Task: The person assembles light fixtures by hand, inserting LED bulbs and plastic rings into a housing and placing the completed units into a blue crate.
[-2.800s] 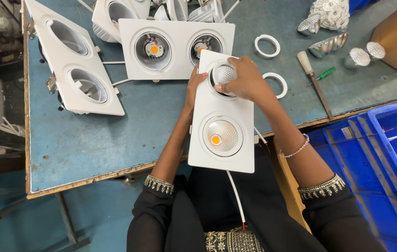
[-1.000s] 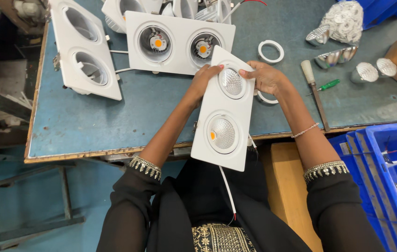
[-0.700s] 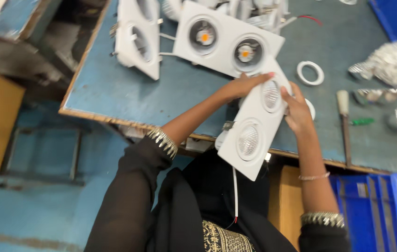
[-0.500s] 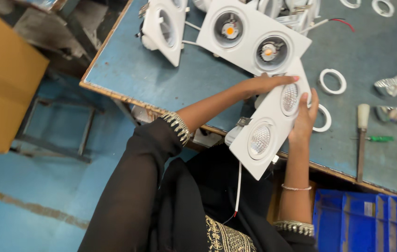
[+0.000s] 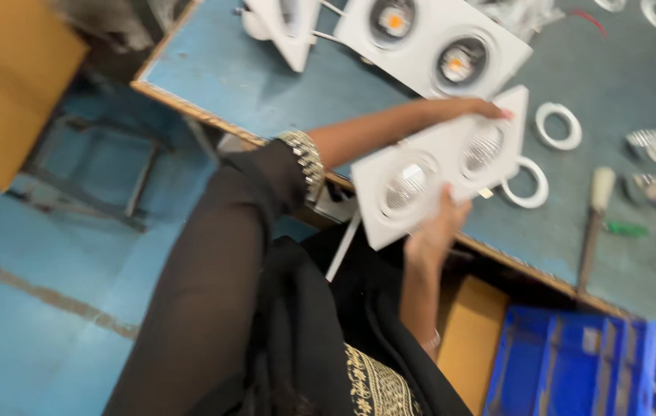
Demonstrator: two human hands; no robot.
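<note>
Blue-topped workbench (image 5: pixel 266 85), blue floor below, blurry frame. I hold the white twin-lamp fixture (image 5: pixel 440 166) over the bench's near edge, tilted. My left hand (image 5: pixel 474 109) grips its far edge, fingers curled over the top, exact closure hard to tell. My right hand (image 5: pixel 436 231) pinches its near edge from beneath, thumb on the face. Beyond the fixture lies a second twin fixture (image 5: pixel 428 42); right of it, two white rings (image 5: pixel 528 185) and a screwdriver (image 5: pixel 594 223). Risk, as I judge it: only edge grips, and it hangs past the bench, so a slip could drop it or yank its trailing white cable (image 5: pixel 343 250).
</note>
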